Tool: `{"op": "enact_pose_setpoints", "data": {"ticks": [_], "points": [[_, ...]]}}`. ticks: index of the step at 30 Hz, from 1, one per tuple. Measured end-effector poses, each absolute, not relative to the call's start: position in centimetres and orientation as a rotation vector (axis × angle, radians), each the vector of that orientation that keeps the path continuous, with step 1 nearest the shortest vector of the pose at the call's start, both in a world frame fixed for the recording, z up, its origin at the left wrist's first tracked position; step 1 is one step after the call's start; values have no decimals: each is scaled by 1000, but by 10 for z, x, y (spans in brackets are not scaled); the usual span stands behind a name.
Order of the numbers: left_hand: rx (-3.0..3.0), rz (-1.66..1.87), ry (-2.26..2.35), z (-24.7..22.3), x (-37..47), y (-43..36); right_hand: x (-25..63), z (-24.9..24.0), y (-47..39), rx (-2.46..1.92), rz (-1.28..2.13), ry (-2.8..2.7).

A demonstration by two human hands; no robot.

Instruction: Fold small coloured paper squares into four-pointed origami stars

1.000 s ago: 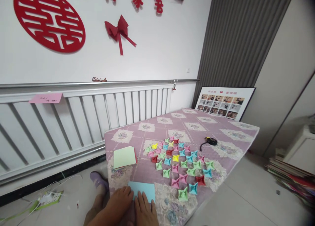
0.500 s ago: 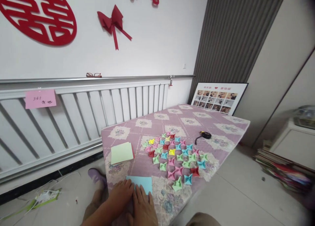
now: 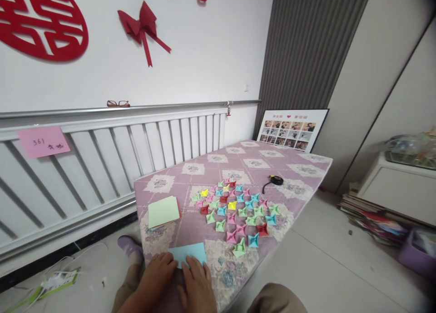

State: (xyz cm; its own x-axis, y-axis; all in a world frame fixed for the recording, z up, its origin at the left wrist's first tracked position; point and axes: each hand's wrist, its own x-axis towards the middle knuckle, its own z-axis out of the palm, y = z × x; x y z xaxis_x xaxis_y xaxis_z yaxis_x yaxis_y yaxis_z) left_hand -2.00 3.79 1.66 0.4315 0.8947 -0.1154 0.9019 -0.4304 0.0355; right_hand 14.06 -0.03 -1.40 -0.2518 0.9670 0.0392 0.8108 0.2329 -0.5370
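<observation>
A light blue sheet of paper (image 3: 190, 250) lies on the flowered tablecloth at the near end of the table. My left hand (image 3: 159, 271) is on its near left edge, fingers bent and held together over it. Beside it, my right hand (image 3: 198, 283) rests flat on the paper's near part, fingers stretched out and a little apart. Both hands cover the sheet's near edge. Folded paper pieces (image 3: 232, 206) in green, pink, blue, yellow and red stand in rows beyond my right hand. A stack of square paper (image 3: 164, 211), pale green on top with red beneath, lies beyond my left hand.
A black tape measure (image 3: 277, 180) lies farther back on the table (image 3: 204, 172). A white radiator (image 3: 163, 142) runs along the left wall, with glasses (image 3: 118, 104) on its pipe. A photo board (image 3: 291, 129) leans behind the table. My knee (image 3: 276, 299) is at the near right.
The camera view has turned slightly right, so everything has shifted left. My left hand has drawn back a little toward the near left edge of the blue paper, fingers more bent. My right hand stays on it.
</observation>
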Motion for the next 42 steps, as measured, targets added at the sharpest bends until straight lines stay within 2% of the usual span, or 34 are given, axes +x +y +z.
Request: {"op": "enact_pose_setpoints", "data": {"ticks": [10, 19, 26, 37, 42], "points": [[2463, 151, 1722, -12, 1, 15, 179, -27, -11, -1292, 370, -1937], [2187, 627, 1423, 18, 89, 5, 292, -18, 5, -1467, 164, -1349], [2020, 904, 1412, -8, 158, 35, 321, -14, 23, -1551, 268, -1326], [2185, 899, 1365, -13, 178, 44, 329, -18, 32, -1535, 270, -1414], [2245, 910, 1324, -20, 181, 47, 335, -10, 30, -1543, 227, -1628]]}}
